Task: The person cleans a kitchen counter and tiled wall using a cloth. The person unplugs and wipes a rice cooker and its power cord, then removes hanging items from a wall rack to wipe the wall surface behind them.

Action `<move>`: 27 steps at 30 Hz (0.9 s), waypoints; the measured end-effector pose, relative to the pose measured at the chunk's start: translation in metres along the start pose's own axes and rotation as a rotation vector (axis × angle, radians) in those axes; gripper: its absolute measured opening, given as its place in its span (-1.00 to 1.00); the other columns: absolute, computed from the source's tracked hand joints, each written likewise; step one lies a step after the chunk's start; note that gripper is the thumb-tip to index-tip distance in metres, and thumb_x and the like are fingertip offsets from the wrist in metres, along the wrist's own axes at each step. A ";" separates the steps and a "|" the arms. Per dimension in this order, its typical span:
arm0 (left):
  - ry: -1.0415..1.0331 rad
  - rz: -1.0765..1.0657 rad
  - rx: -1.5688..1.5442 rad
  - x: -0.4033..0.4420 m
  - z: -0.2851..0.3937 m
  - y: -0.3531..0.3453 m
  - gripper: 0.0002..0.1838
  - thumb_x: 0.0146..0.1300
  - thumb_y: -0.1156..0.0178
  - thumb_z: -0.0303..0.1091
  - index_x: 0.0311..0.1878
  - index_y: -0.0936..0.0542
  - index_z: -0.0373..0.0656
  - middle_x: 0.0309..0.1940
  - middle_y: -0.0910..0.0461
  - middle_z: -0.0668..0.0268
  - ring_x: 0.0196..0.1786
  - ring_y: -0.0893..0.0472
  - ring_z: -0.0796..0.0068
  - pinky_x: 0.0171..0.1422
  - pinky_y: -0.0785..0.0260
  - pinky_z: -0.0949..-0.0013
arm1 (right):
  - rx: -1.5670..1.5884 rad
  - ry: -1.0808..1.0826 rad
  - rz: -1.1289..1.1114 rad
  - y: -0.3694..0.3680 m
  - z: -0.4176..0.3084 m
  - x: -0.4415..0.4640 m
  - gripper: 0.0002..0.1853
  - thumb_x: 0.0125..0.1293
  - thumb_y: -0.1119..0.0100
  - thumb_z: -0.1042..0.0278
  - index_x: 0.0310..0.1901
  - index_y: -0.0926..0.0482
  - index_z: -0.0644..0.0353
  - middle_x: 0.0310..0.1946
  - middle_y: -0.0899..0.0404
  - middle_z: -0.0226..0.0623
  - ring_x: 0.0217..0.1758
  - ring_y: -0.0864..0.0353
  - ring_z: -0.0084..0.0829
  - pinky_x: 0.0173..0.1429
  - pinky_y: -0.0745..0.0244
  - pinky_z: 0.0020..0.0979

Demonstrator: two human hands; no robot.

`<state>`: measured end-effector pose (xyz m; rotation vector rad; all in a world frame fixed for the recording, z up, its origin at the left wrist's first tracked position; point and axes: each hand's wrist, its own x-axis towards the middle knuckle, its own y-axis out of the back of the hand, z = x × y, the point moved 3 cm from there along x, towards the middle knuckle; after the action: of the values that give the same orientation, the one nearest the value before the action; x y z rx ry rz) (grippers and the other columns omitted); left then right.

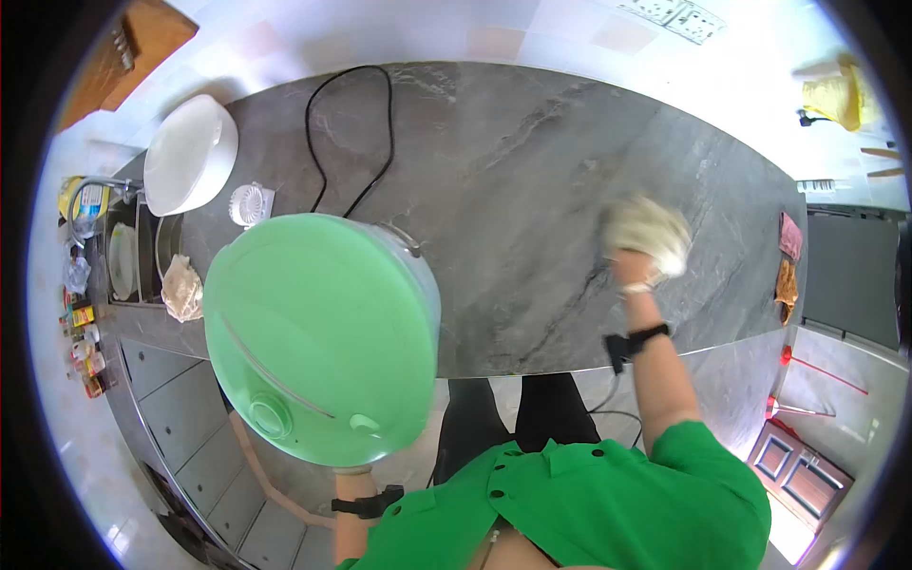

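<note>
A large green-lidded appliance (323,332) with a clear knob and a handle stands at the left front of the grey marble counter (513,171). Beneath its front edge, my left wrist shows; the left hand itself is hidden behind the appliance. My right hand (635,266) is on the right part of the counter, blurred by motion, with its fingers covered by a pale cloth (655,231). A black cable (391,123) loops over the counter behind the appliance.
At the left are a white basin (190,157), a small white fan (250,204), a crumpled cloth (181,289) and a sink with a faucet (90,180). Pink (789,236) and brown cloths (787,290) lie at the right edge. A stove (850,275) stands beyond.
</note>
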<state>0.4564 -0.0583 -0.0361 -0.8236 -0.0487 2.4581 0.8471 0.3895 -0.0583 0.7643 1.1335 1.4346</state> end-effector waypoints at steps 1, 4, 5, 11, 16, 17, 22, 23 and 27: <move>0.007 0.004 -0.002 0.000 -0.006 -0.003 -0.48 0.37 0.09 -0.05 0.29 -0.24 -0.11 0.24 -0.31 0.27 0.27 -0.31 0.29 0.29 -0.21 0.11 | 0.167 0.141 -0.046 0.026 -0.055 0.008 -0.42 0.35 0.23 0.01 0.35 -0.17 0.05 0.38 -0.11 -0.27 0.44 -0.03 -0.23 0.46 0.11 -0.20; 0.020 0.011 0.011 -0.007 -0.026 -0.009 -0.49 0.37 0.09 -0.03 0.29 -0.26 -0.08 0.24 -0.30 0.28 0.29 -0.29 0.29 0.29 -0.18 0.07 | 0.284 0.561 -0.033 0.050 -0.216 0.046 -0.37 0.27 0.18 -0.16 0.29 -0.29 0.01 0.36 -0.16 -0.26 0.44 -0.03 -0.21 0.45 0.15 -0.11; 0.013 0.012 0.025 -0.010 -0.033 -0.011 -0.49 0.36 0.09 -0.02 0.28 -0.27 -0.08 0.24 -0.30 0.28 0.29 -0.28 0.29 0.29 -0.17 0.05 | 0.330 0.663 -0.111 0.071 -0.246 0.061 -0.45 0.23 0.12 -0.11 0.17 -0.43 0.00 0.26 -0.30 -0.26 0.37 -0.16 -0.21 0.42 0.11 -0.04; 0.152 0.331 0.006 -0.052 -0.037 -0.065 -0.44 0.34 0.12 0.08 0.29 -0.24 -0.02 0.27 -0.25 0.32 0.31 -0.24 0.36 0.27 -0.07 0.01 | 0.501 0.711 0.418 0.117 -0.296 0.195 -0.48 0.08 -0.04 -0.03 0.11 -0.48 -0.11 0.05 -0.51 -0.38 0.19 -0.36 -0.29 0.23 -0.11 0.12; 0.259 0.393 0.132 -0.072 -0.055 -0.109 -0.35 0.31 0.11 0.16 0.32 -0.17 -0.06 0.26 -0.22 0.28 0.27 -0.26 0.37 0.23 -0.11 0.05 | 0.554 0.733 0.344 0.068 -0.151 0.243 -0.58 0.13 0.01 -0.01 0.00 -0.54 -0.08 0.04 -0.48 -0.38 0.17 -0.35 -0.27 0.21 -0.22 0.02; 0.284 0.371 0.161 -0.073 -0.060 -0.113 -0.35 0.32 0.12 0.16 0.32 -0.17 -0.06 0.27 -0.22 0.28 0.28 -0.26 0.37 0.22 -0.11 0.04 | 0.606 0.751 0.393 0.038 -0.114 0.257 -0.60 0.12 -0.01 -0.02 -0.05 -0.57 -0.06 0.00 -0.51 -0.33 0.11 -0.40 -0.26 0.18 -0.28 -0.11; 0.365 0.206 0.231 -0.053 -0.095 -0.138 -0.42 0.32 0.07 0.11 0.24 -0.24 -0.08 0.19 -0.30 0.29 0.19 -0.34 0.36 0.10 -0.22 0.08 | 0.542 0.248 0.343 -0.034 0.145 0.265 -0.50 0.11 -0.06 0.11 0.04 -0.47 0.25 0.04 -0.46 -0.03 0.13 -0.39 -0.08 0.21 -0.27 -0.16; 0.356 0.193 0.213 -0.050 -0.101 -0.143 -0.44 0.32 0.06 0.10 0.22 -0.26 -0.08 0.17 -0.31 0.29 0.17 -0.35 0.35 0.07 -0.24 0.09 | 0.525 0.148 0.352 -0.049 0.193 0.266 -0.47 0.14 -0.04 0.09 0.08 -0.43 0.25 0.11 -0.40 -0.01 0.20 -0.34 -0.07 0.27 -0.24 -0.19; 0.346 0.177 0.171 -0.063 -0.103 -0.161 -0.50 0.32 0.04 0.07 0.16 -0.31 -0.07 0.09 -0.37 0.29 0.11 -0.39 0.34 0.00 -0.27 0.12 | 0.289 -0.481 0.292 -0.099 0.320 0.233 -0.47 0.16 0.00 0.03 0.09 -0.42 0.20 0.05 -0.45 0.04 0.15 -0.38 -0.06 0.22 -0.26 -0.15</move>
<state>0.6350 0.0333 -0.0530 -1.2053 0.3690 2.3998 1.1304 0.6826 -0.0753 1.4418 0.8822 1.2327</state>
